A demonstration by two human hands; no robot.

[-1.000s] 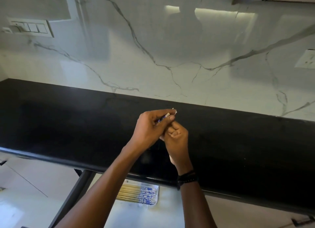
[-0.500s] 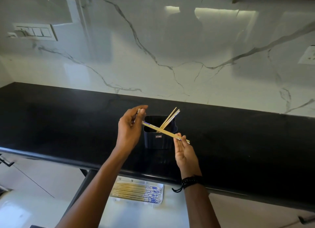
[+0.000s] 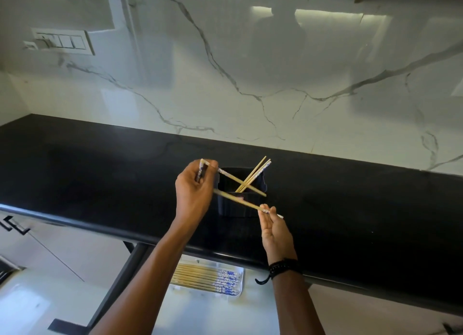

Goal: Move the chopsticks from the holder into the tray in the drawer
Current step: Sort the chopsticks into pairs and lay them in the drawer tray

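Note:
A dark square holder stands on the black counter, with three bamboo chopsticks leaning in it. My left hand is left of the holder, shut on the blue-patterned ends of two chopsticks that stretch rightward over the holder. My right hand is in front of the holder and pinches the far end of the lower chopstick. Below the counter edge, a white tray in the open drawer holds several chopsticks laid side by side.
The black counter runs across the view, backed by a white marble wall with a switch panel at upper left. The open drawer sits under the counter edge, between white cabinet fronts.
My hands, clasped together over the holder a second ago, have drawn apart. Two chopsticks are now out of the holder, held between both hands, and the holder has come into sight.

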